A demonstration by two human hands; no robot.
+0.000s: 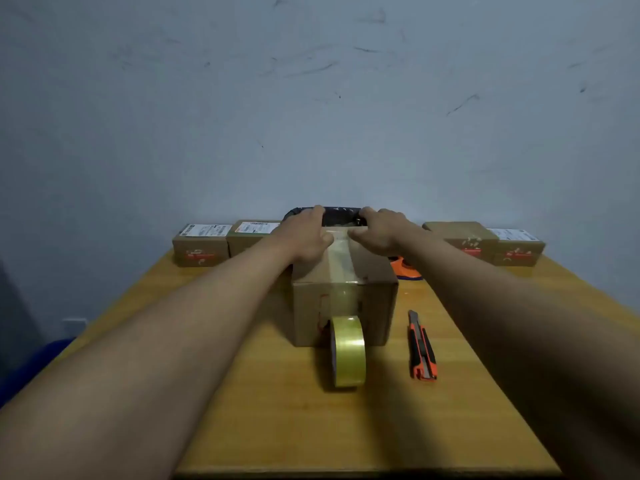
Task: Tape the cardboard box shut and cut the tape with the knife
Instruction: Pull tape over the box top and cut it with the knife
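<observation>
Head view: left hand (304,237), right hand (379,233) curl fingers (316,212) over cardboard box (375,306) edge.

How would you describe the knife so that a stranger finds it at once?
On the wooden table, look right of the big box in the middle. The knife lies flat there; it alone is long, thin, orange and grey.

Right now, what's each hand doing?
Left hand: grips the far edge of the cardboard box, thumb on the tape strip.
Right hand: grips the same edge, thumb on the strip.
</observation>
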